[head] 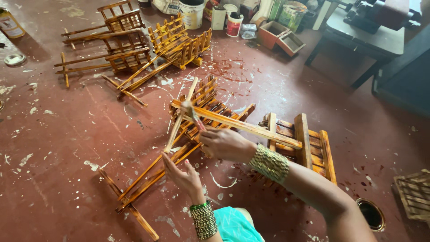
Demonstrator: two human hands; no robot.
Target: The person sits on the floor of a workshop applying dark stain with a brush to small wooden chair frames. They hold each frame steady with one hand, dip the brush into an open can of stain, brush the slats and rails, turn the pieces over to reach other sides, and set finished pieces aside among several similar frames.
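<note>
A slatted wooden frame (210, 112), orange-brown and glossy, lies on the floor in front of me. My right hand (224, 142) holds a small brush (193, 114) whose tip rests on a long slat of the frame. My left hand (181, 175) grips the lower end of a pale upright stick (179, 118) of the same frame. Both wrists wear stacked bangles.
A second slatted piece (304, 143) lies just right of the frame. More wooden frames (134, 45) lie at the far left. Cans and tubs (233, 20) stand at the back; a small open tin (371, 214) sits by my right arm. A table (376, 40) is far right.
</note>
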